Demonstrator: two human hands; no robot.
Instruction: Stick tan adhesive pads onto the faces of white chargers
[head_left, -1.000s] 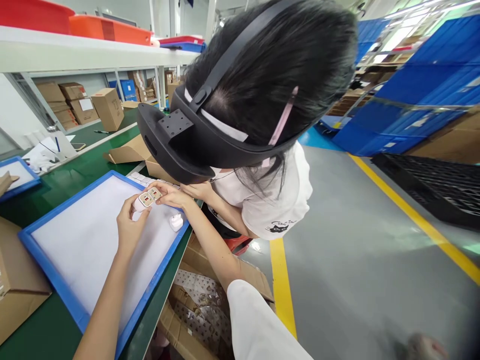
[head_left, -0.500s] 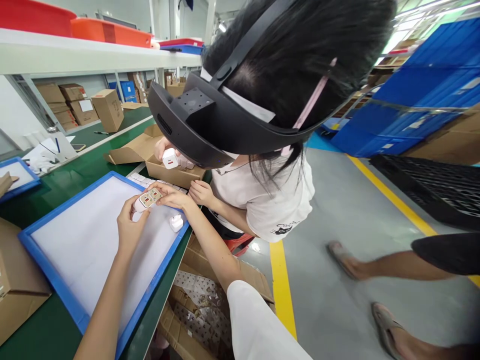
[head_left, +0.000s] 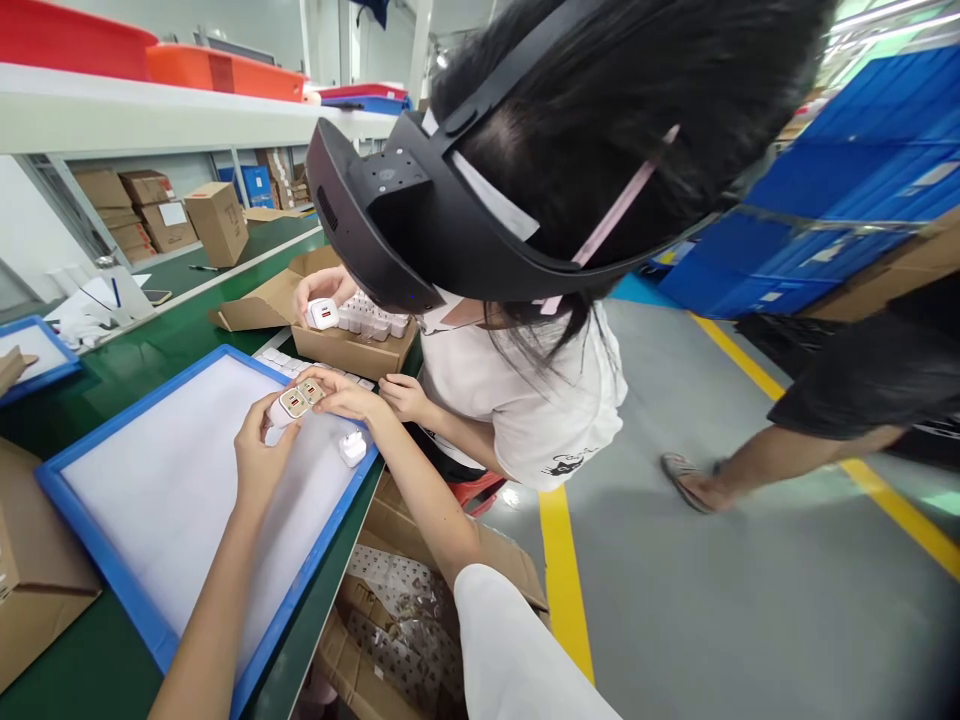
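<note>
My left hand (head_left: 261,435) is closed on a white USB charger (head_left: 288,405), its gold port face turned up. Against it sits a second charger (head_left: 310,391) with the same gold face, which my right hand (head_left: 341,391) grips from the far side. Both are held just above a white tray (head_left: 172,500) with a blue rim. Near the tray's right edge lies another white charger (head_left: 352,447), its plug prongs showing. Parts of my right fingers are hidden behind the chargers.
A co-worker in a headset (head_left: 390,230) sits close at the right, one hand (head_left: 324,290) holding a white charger over an open carton (head_left: 337,350) filled with chargers. Below the table edge stands a cardboard box (head_left: 412,620) with plastic wrap. Someone's leg (head_left: 780,455) crosses the floor.
My hands and the two chargers stay nearly still. The co-worker's hand has lowered its charger slightly left, and the headset has tilted. The person walking at the right has moved.
</note>
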